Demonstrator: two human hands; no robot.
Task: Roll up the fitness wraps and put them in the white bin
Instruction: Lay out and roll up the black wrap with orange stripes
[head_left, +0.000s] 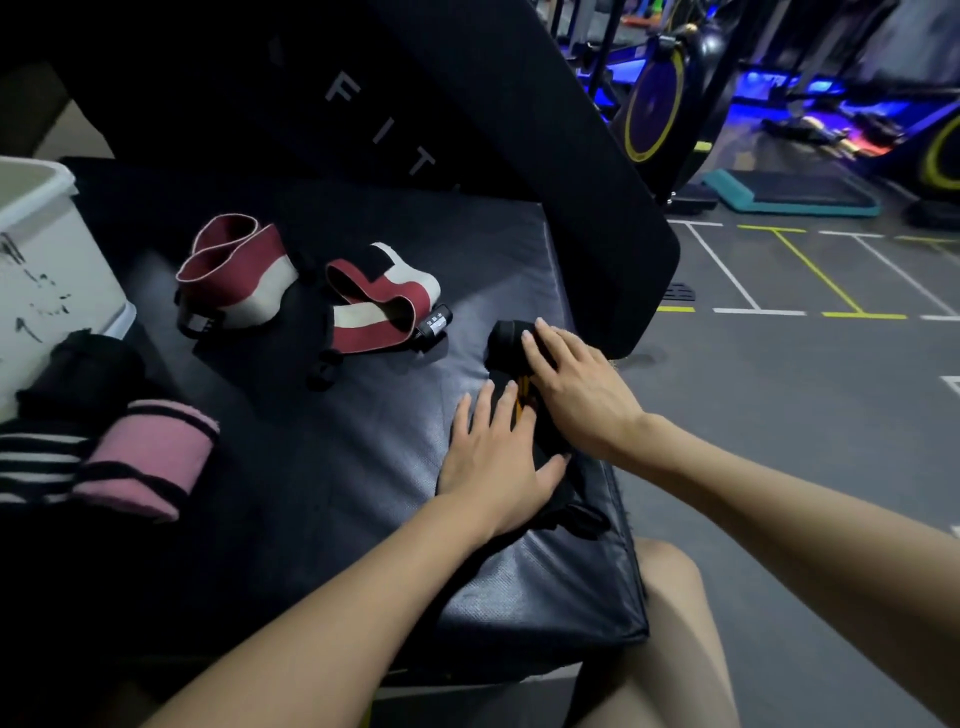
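Head view: both hands lie flat on the black wrap (506, 338) at the mat's (311, 467) near right edge, left hand (493, 462) and right hand (576, 384) gripping nothing; uneven pressure could skew the roll or slide it off the edge.

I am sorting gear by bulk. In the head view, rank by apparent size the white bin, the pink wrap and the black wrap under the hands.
1. white bin, though cut off by the frame edge.
2. pink wrap.
3. black wrap, mostly hidden under the left hand and right hand, so its rank is unsure.
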